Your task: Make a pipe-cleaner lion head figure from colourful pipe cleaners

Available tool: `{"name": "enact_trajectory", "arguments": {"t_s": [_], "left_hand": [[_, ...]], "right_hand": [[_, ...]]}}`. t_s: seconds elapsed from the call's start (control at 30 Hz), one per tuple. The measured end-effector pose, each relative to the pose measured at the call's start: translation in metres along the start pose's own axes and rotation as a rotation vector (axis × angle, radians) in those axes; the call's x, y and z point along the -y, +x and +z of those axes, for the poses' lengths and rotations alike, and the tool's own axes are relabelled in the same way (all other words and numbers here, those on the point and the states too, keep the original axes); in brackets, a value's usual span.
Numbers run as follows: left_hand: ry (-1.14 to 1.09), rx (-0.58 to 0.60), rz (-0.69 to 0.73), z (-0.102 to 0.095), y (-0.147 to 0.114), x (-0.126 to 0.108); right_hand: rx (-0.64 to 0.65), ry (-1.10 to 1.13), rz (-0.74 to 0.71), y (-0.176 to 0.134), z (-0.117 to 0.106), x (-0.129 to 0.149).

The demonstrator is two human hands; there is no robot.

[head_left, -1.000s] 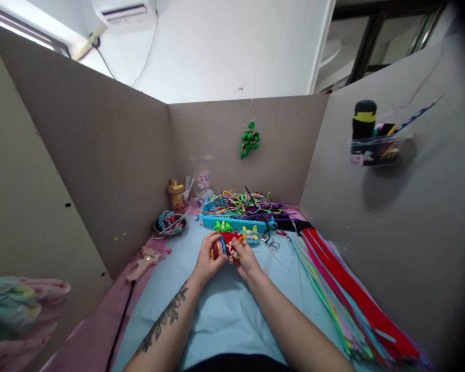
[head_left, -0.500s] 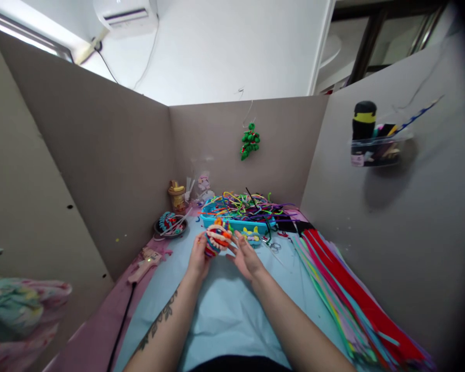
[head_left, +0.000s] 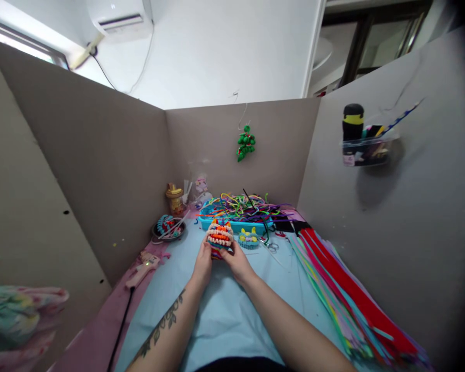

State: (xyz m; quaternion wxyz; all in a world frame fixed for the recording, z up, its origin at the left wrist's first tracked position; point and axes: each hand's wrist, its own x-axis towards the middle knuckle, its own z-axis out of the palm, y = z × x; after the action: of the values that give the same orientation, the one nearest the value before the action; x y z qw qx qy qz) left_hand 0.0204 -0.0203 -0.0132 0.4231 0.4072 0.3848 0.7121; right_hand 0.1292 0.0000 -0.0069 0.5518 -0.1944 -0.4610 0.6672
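Observation:
Both my hands hold a small striped figure [head_left: 220,235] of twisted pipe cleaners, with orange, cream, teal and red bands and two pointed orange ears on top. My left hand [head_left: 204,256] grips its left side, thumb toward me. On its lower right side, my right hand [head_left: 236,259] presses with thumb and fingers. The far side of the figure is hidden. Just right of it on the blue cloth [head_left: 225,315] sits a similar blue-and-yellow eared piece [head_left: 248,238]. Scissors [head_left: 272,247] lie beside that piece.
A blue tray [head_left: 236,226] heaped with loose pipe cleaners stands at the back. Bundles of long pipe cleaners [head_left: 344,289] cover the right side. To the left are a dark bowl [head_left: 173,237] and a pink glue gun [head_left: 143,269] with a cord. Grey partitions [head_left: 116,155] enclose the table.
The figure has turned from tilted to upright, its banded side now toward me. My right hand has closed from loosely spread fingers onto its side. The camera view shifted slightly.

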Motion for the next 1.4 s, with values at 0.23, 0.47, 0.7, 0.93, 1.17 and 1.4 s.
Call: {"name": "enact_trajectory", "arguments": {"t_s": [0.23, 0.47, 0.7, 0.93, 1.17, 1.4], "left_hand": [[0.114, 0.054, -0.029, -0.003, -0.001, -0.013], [0.068, 0.259, -0.167, -0.004, -0.005, -0.012], [-0.08, 0.157, -0.246, 0.007, -0.011, -0.017], [0.015, 0.2, -0.197, 0.002, -0.01, -0.011], [0.076, 0.201, -0.078, 0.004, -0.008, -0.007], [0.126, 0.194, -0.059, 0.003, -0.007, -0.004]], "right_hand": [[-0.034, -0.017, 0.071, 0.002, -0.008, 0.011], [-0.001, 0.299, 0.074, 0.01, -0.016, 0.023], [-0.14, 0.331, 0.022, 0.011, -0.014, 0.017], [-0.124, 0.429, 0.011, 0.008, -0.008, 0.024], [-0.161, 0.359, 0.029, 0.009, -0.006, 0.023], [-0.137, 0.362, -0.004, 0.005, -0.002, 0.022]]}}
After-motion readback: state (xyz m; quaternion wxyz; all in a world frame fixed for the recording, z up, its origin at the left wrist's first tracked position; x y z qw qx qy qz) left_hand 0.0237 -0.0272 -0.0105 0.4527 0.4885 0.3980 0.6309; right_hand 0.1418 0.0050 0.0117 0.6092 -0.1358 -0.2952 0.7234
